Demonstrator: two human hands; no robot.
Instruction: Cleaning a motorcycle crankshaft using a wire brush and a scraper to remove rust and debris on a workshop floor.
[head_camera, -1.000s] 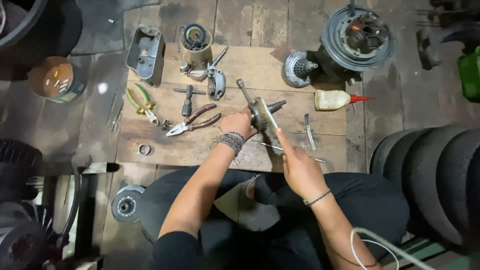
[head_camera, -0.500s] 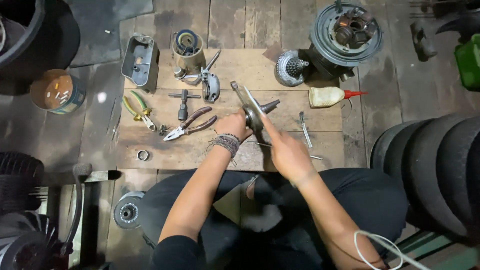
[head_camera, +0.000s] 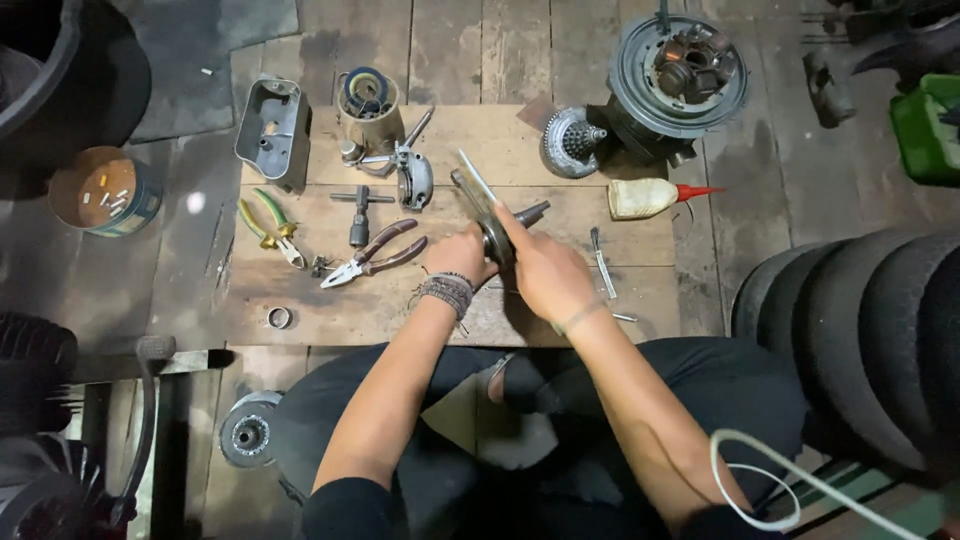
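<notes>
Both hands shifted slightly left; left hand (head_camera: 462, 258) and right hand (head_camera: 540, 272) gripped the metal shaft assembly (head_camera: 492, 218) above the wooden board (head_camera: 640, 250). Greasy grip could've slipped, dropping it onto the pliers (head_camera: 372, 254).

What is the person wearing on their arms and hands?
No gloves: both hands are bare. The left hand has a stack of dark beaded bracelets on its wrist. The right hand has one thin band. Black sleeves are pushed up high.
</notes>
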